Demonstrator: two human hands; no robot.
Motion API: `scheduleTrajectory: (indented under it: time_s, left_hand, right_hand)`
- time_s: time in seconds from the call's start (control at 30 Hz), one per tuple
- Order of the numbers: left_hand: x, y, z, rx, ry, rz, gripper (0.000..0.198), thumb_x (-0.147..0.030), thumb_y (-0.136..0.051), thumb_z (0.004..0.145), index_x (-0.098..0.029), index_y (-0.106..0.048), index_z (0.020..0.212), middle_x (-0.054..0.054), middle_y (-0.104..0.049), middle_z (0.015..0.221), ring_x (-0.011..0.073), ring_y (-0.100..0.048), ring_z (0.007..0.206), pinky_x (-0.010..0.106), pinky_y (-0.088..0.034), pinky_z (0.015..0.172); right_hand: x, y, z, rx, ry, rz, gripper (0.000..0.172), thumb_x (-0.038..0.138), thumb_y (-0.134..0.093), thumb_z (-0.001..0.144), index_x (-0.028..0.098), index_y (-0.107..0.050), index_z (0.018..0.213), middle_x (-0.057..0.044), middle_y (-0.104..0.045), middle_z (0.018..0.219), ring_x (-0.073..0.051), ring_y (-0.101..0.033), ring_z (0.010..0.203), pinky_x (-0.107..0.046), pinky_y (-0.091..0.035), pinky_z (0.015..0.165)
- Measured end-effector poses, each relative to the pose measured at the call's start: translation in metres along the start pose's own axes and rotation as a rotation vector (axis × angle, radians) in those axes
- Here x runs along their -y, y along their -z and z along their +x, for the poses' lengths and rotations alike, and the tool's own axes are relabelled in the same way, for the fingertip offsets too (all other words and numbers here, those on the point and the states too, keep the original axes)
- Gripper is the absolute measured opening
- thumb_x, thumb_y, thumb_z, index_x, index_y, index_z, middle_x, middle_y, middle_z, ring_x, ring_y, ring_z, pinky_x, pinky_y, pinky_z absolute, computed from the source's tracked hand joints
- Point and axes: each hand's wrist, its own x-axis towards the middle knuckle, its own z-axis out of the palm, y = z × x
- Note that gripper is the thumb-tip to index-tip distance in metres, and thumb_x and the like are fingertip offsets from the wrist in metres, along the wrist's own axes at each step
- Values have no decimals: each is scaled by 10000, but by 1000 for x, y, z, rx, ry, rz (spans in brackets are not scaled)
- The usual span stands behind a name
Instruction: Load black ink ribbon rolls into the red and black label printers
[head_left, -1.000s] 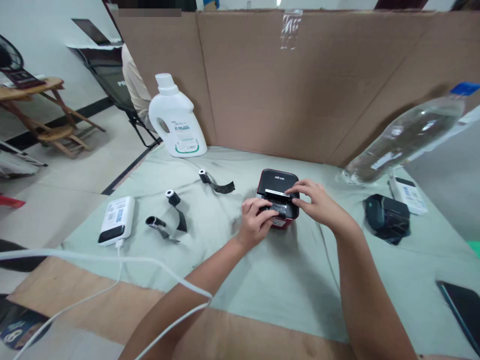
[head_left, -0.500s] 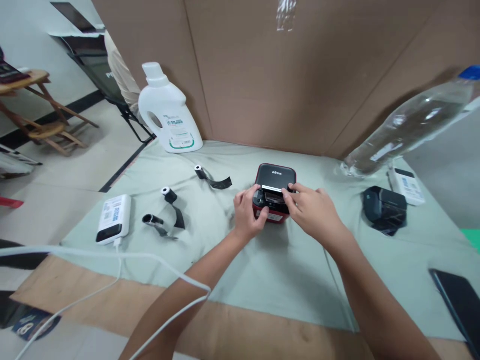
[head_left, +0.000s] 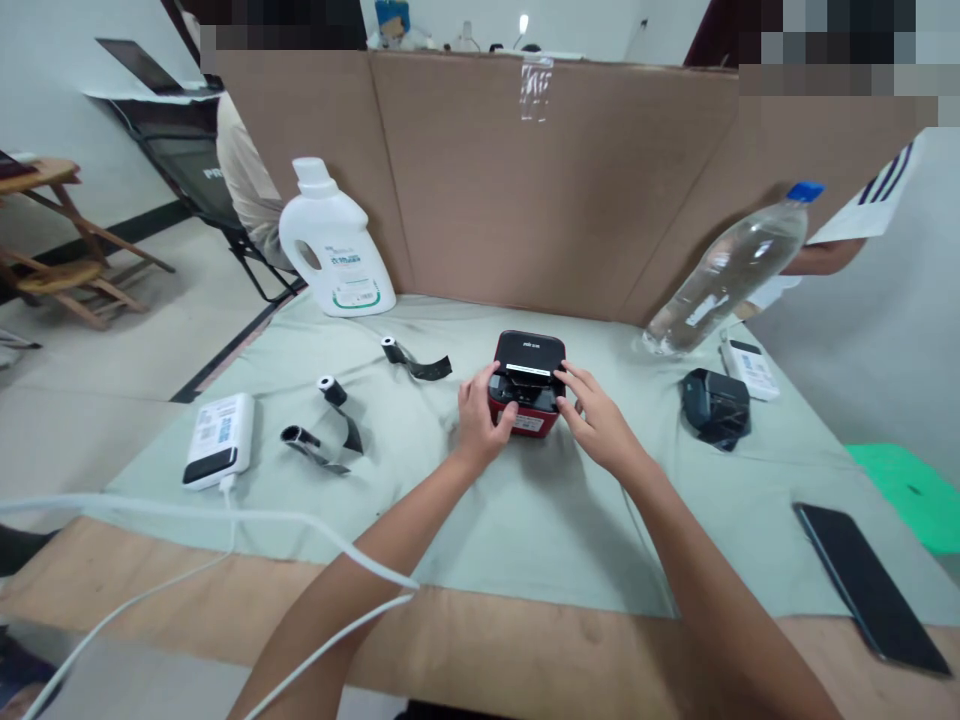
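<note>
A small red and black label printer (head_left: 529, 352) stands on the pale green cloth (head_left: 525, 520) in the middle of the table, its black lid tipped up at the back. My left hand (head_left: 482, 418) grips its left side, thumb on the front top edge. My right hand (head_left: 596, 420) holds the right side, fingertips on the open top. Three small black rolls with loose tape tails lie to the left: a first roll (head_left: 412, 358), a second roll (head_left: 335, 400) and a third roll (head_left: 309, 446).
A white detergent jug (head_left: 334, 244) stands back left; a white power bank (head_left: 219, 438) with a white cable lies left. A clear water bottle (head_left: 726, 272) leans at right near a black device (head_left: 716, 406) and a white device (head_left: 752, 367). A phone (head_left: 870, 586) lies front right. Cardboard walls the back.
Both hands have slid from the printer's open top down to its sides. The view has tilted up and pulled back, showing more of the table and another person's arm at right.
</note>
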Motion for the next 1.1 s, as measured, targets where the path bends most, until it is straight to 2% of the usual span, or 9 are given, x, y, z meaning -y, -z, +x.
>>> scheduleTrajectory:
  time_s: [0.13,0.23,0.33,0.43,0.6,0.7,0.8,1.0,1.1]
  left_hand:
    - [2,-1,0,6,-11,-14,606,-444,-503,979,-187,-378,1514,162,-516,1463,283,-465,1308,460,-384,1123]
    - [3,-1,0,13,-6,-12,648,-473,-494,982,-186,-334,1541,175,-471,1505,291,-446,1344,464,-390,1121]
    - [4,-1,0,21,-3,3,683,-497,-485,982,-182,-293,1557,186,-447,1524,300,-429,1377,476,-381,1129]
    - [5,-2,0,14,-7,2,684,-498,-489,979,-186,-294,1555,184,-435,1538,298,-427,1382,477,-372,1139]
    - [5,-2,0,30,11,20,683,-499,-487,969,-177,-308,1543,180,-465,1509,302,-439,1370,469,-382,1131]
    - [4,-1,1,31,15,15,669,-492,-491,963,-179,-327,1531,174,-487,1489,298,-449,1358,464,-388,1131]
    - [3,-1,2,26,17,13,671,-500,-501,955,-178,-338,1521,178,-491,1480,302,-449,1364,480,-375,1144]
    - [6,1,7,38,74,-9,411,-463,-437,993,-210,-575,1286,151,-489,1445,280,-475,1353,468,-391,1142]
    - [9,4,12,68,70,-2,386,-462,-435,990,-203,-605,1220,148,-498,1409,270,-505,1314,444,-418,1119]
  right_hand:
    - [-5,-14,-5,-189,7,117,376,327,-451,1005,242,-601,1340,-122,-555,1462,-230,-672,977,-420,-567,856]
    - [-7,-25,-7,-293,15,143,393,284,-440,1009,244,-574,1377,-119,-599,1404,-236,-659,1023,-405,-562,858]
    - [-12,-33,-10,-337,33,120,440,221,-413,1000,243,-542,1420,-119,-616,1344,-248,-620,1144,-419,-538,942]
    - [-18,-39,-14,-347,54,56,493,127,-373,949,231,-579,1384,-123,-614,1261,-244,-606,1146,-421,-517,973]
    - [-25,-43,-15,-322,31,-8,567,59,-348,850,208,-607,1332,-106,-618,1114,-226,-622,1013,-370,-533,882]
    - [-25,-44,-10,-294,-2,-48,515,82,-359,842,193,-621,1271,-95,-658,1046,-228,-638,955,-352,-527,842]
    - [-25,-45,-5,-264,-79,-88,438,126,-374,860,184,-641,1203,-79,-710,940,-219,-645,788,-317,-498,740]
    - [-27,-42,1,-240,-116,-96,367,167,-354,872,200,-660,1072,-72,-743,854,-202,-604,643,-296,-455,678]
    - [-29,-44,1,-255,-105,-72,352,178,-348,881,199,-648,1066,-62,-733,814,-188,-569,598,-287,-443,654]
